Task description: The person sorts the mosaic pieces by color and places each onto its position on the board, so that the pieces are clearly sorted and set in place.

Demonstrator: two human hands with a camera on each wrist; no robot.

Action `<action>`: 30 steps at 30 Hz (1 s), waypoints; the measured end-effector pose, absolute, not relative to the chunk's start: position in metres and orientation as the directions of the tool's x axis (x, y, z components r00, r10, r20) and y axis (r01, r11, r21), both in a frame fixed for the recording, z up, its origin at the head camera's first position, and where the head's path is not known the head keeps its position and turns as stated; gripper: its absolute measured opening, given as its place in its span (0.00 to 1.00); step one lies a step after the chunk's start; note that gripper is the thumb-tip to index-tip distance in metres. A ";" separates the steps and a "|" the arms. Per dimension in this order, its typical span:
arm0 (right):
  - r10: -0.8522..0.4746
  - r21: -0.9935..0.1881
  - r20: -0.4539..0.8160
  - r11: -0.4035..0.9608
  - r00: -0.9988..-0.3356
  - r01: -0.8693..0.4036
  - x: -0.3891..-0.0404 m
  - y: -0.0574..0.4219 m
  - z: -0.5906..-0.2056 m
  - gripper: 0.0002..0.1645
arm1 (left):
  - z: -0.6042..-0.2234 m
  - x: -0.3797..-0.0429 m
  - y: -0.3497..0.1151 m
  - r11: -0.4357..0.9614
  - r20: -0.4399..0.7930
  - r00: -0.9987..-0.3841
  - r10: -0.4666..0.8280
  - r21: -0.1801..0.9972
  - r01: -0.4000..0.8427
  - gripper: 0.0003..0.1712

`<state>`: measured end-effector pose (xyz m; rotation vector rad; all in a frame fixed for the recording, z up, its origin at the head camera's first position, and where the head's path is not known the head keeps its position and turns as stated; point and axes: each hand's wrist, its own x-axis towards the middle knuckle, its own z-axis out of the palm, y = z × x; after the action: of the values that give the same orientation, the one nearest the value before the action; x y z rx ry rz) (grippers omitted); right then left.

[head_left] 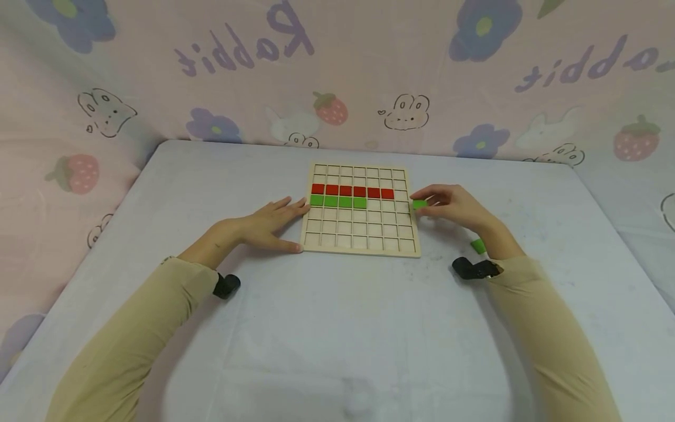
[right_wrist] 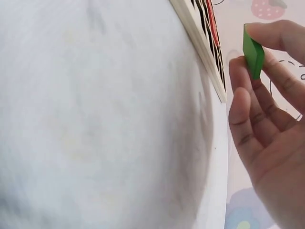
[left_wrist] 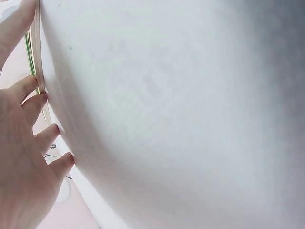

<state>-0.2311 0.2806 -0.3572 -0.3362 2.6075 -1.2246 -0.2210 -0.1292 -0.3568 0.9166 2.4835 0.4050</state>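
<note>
A square wooden grid board (head_left: pixel 360 254) lies flat on the table. One of its rows holds several red tiles (head_left: pixel 345 191), and the row just below holds several green tiles (head_left: pixel 331 201) from the left side. My left hand (head_left: pixel 266 225) touches the board's left edge with spread fingers, thumb at the lower left corner; the left wrist view also shows those fingertips against the edge (left_wrist: pixel 39 57). Beside the board's right edge, my right hand (head_left: pixel 453 205) pinches a green tile (right_wrist: pixel 253 52) between thumb and fingers, held off the table in the right wrist view.
Another green piece (head_left: pixel 478 246) lies on the table by my right wrist, partly hidden by it. A white cloth covers the table (head_left: pixel 337 328). Behind it hangs a pink patterned curtain (head_left: pixel 358 70). Black wrist cameras (head_left: pixel 228 286) sit at both cuffs.
</note>
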 end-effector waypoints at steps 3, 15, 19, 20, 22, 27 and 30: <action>-0.312 -0.788 -0.117 0.608 -0.943 -0.103 -0.232 0.276 -0.357 0.23 | -0.357 -0.221 -0.129 0.735 -0.314 -0.673 0.669 0.415 0.537 0.53; -0.356 -0.778 -0.096 0.609 -0.930 -0.153 -0.240 0.257 -0.363 0.23 | -0.357 -0.221 -0.129 0.726 -0.297 -0.673 0.677 0.420 0.545 0.52; -0.366 -0.768 -0.107 0.621 -0.924 -0.157 -0.242 0.251 -0.361 0.23 | -0.356 -0.220 -0.130 0.726 -0.296 -0.674 0.677 0.417 0.547 0.52; -0.369 -0.765 -0.108 0.624 -0.923 -0.160 -0.242 0.250 -0.361 0.23 | -0.356 -0.220 -0.130 0.727 -0.297 -0.674 0.677 0.416 0.546 0.52; -0.376 -0.765 -0.104 0.622 -0.921 -0.167 -0.243 0.247 -0.360 0.23 | -0.355 -0.220 -0.130 0.728 -0.299 -0.673 0.676 0.416 0.546 0.52; -0.354 -0.773 -0.097 0.615 -0.930 -0.154 -0.245 0.238 -0.362 0.22 | -0.355 -0.220 -0.130 0.730 -0.305 -0.673 0.674 0.420 0.540 0.52; -0.342 -0.766 -0.102 0.626 -0.934 -0.146 -0.246 0.233 -0.363 0.22 | -0.355 -0.220 -0.129 0.730 -0.306 -0.674 0.672 0.424 0.536 0.52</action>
<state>-0.2464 0.2328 -0.3626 -0.3988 2.6121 -1.1989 -0.2200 -0.1295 -0.3554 0.9228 2.4882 0.4175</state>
